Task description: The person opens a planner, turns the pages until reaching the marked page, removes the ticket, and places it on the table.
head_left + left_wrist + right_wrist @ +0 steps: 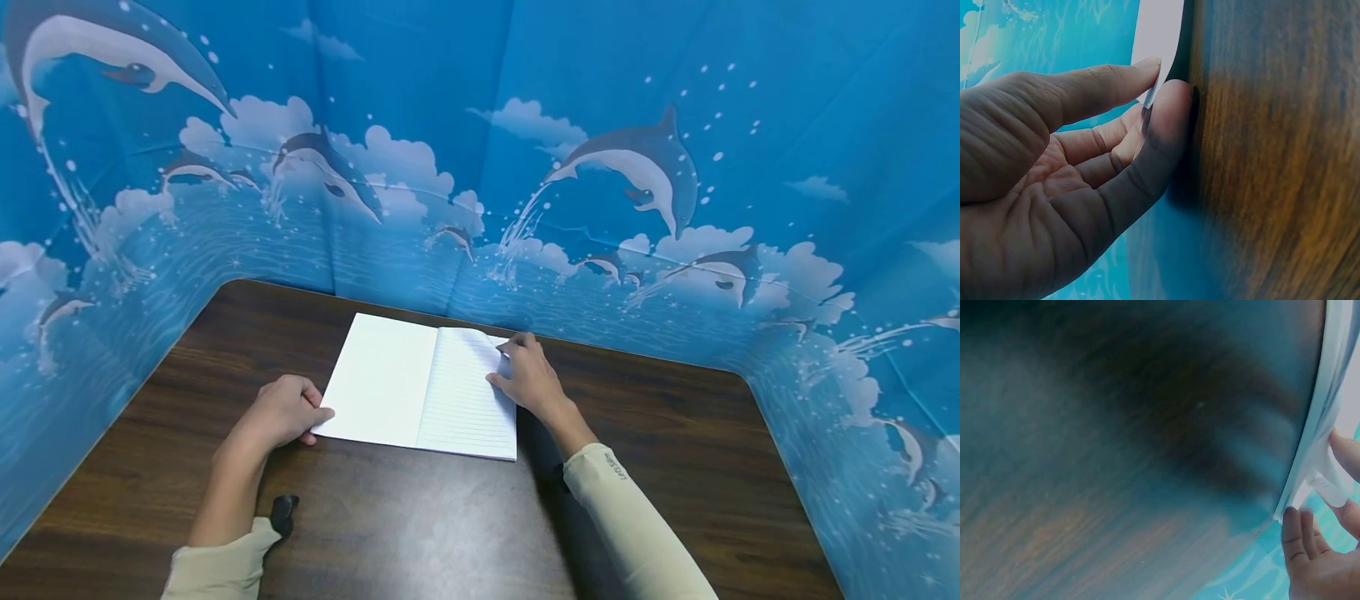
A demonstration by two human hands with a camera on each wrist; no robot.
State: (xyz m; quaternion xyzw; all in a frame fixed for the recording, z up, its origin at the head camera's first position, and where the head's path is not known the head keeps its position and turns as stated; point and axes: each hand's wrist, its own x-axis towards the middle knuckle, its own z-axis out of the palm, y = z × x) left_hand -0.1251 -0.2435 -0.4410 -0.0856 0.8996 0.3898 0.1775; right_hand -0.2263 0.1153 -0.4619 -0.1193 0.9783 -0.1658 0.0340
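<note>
An open notebook [378, 379] lies on the table, its left side blank white and its right page [468, 400] ruled with lines. My left hand [285, 410] pinches the near left corner between thumb and fingers. In the left wrist view, the left hand [1079, 150] holds that white corner [1159, 44], slightly raised off the wood. At the far right corner, my right hand [528, 375] holds a page whose corner is bent up. The right wrist view catches the right hand [1322, 562] at the notebook's edge [1313, 434], with the curled paper [1329, 489] between thumb and index finger.
The dark wooden table [645, 467] has rounded far corners. A blue curtain [480, 167] printed with dolphins and clouds hangs right behind and beside it. A black strap piece [283, 514] sits at the left sleeve's cuff.
</note>
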